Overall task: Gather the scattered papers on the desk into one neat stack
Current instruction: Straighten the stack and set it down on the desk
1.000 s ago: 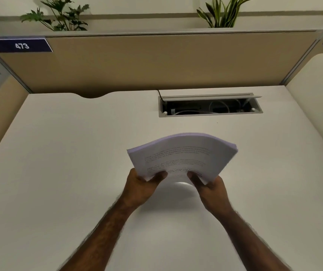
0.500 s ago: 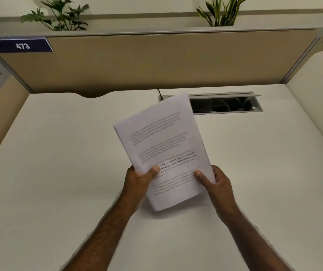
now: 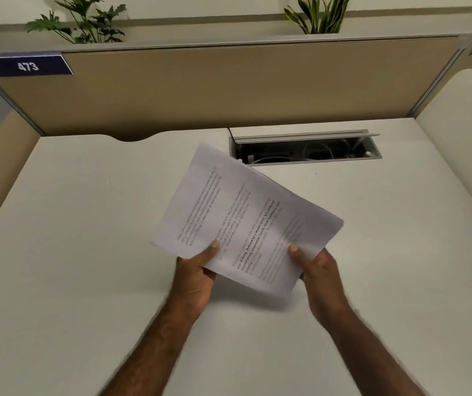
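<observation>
A stack of white printed papers (image 3: pixel 243 212) is held above the middle of the cream desk (image 3: pixel 86 252), turned so its text lines run diagonally. My left hand (image 3: pixel 195 278) grips the stack's near left edge with the thumb on top. At the near right corner my right hand (image 3: pixel 317 272) holds it the same way, thumb on the top sheet. The fingers of both hands are hidden under the sheets. No loose sheets lie on the desk.
An open cable tray (image 3: pixel 306 150) with wires is sunk into the desk just behind the papers. A tan partition (image 3: pixel 229 87) with a "473" label (image 3: pixel 28 65) closes the back, side panels close left and right, and plants stand above.
The stack went from bowed and flat-on, to upright facing me, and is now rotated clockwise so it lies diagonally. Both hands kept hold of its near edge.
</observation>
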### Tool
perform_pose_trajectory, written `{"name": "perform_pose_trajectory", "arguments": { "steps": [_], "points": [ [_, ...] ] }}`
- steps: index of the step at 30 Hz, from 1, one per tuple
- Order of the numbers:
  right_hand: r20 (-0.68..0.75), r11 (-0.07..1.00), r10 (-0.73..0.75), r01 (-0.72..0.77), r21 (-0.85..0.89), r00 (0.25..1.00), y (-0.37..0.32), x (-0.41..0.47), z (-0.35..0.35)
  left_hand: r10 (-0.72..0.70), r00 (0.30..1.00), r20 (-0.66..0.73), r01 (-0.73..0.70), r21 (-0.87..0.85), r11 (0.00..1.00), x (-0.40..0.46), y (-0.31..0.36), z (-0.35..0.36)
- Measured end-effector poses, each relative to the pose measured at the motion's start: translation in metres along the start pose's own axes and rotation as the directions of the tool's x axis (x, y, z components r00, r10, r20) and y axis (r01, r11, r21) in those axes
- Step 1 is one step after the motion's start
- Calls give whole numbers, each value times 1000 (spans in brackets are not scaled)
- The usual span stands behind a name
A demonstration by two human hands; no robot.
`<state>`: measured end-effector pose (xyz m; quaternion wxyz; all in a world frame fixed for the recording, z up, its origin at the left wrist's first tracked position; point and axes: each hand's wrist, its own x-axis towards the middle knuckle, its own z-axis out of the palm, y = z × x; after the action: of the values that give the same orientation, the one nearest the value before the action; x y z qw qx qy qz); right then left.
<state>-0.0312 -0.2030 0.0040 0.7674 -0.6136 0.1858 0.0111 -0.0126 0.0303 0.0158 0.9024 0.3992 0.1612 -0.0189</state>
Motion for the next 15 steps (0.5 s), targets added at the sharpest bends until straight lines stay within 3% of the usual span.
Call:
{"name": "perform_pose_trajectory", "arguments": {
  "steps": [2,5,8,10,12,15],
  "points": [
    [-13,999,-37,37,-38,999,-11,6,-20,59,998,35,-62,71,996,9,23,-13],
    [-12,992,-93,92,-84,996,-24,11,-46,115,989,98,-141,321,937,18,59,-24],
    [17,973,-154,155,-174,988,-28,8,-51,132,968,213,-234,584,777,18,70,-17],
    [22,957,-198,198,-210,980,-27,4,-45,168,962,217,-274,705,654,16,65,-10],
    [-6,948,-251,244,-204,968,-24,-1,-36,229,950,215,-312,729,610,13,58,-6],
    [-70,935,-328,313,-164,942,-15,-7,-30,280,944,175,-319,707,632,10,48,-8]
  ]
}}
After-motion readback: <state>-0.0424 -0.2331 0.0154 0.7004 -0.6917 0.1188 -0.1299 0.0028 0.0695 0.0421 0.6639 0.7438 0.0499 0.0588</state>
